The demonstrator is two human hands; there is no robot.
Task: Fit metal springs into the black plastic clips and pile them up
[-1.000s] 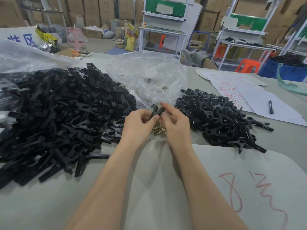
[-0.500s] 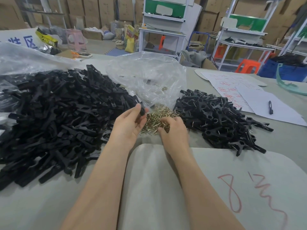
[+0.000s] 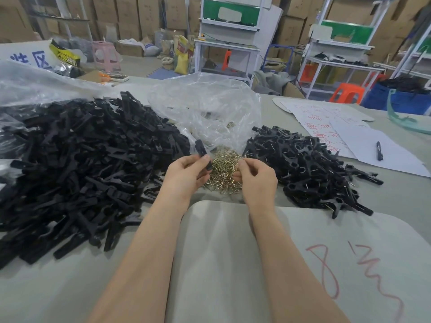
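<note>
l hand (image 3: pixel 186 176) pinches one black clip (image 3: pixel 202 150) betw thumb + fingers, clip end up, just above the loose spring heap (image 3: pixel 224 176) on the worktop (image 3: pixel 70 287). r hand (image 3: pixel 257 183) is curled at the heap's r edge, fingertips bunched; can't tell if a spring is betw them. risks, my read: springs look tangled, so r hand may lift a clump or none; a spring could slip while seating and vanish into the unfitted clip pile (image 3: pixel 81 164). containers: clear bag (image 3: pixel 205 108) behind the heap, mostly slack, few springs inside. fitted pile (image 3: pixel 303 169) lies loose at r.
</note>
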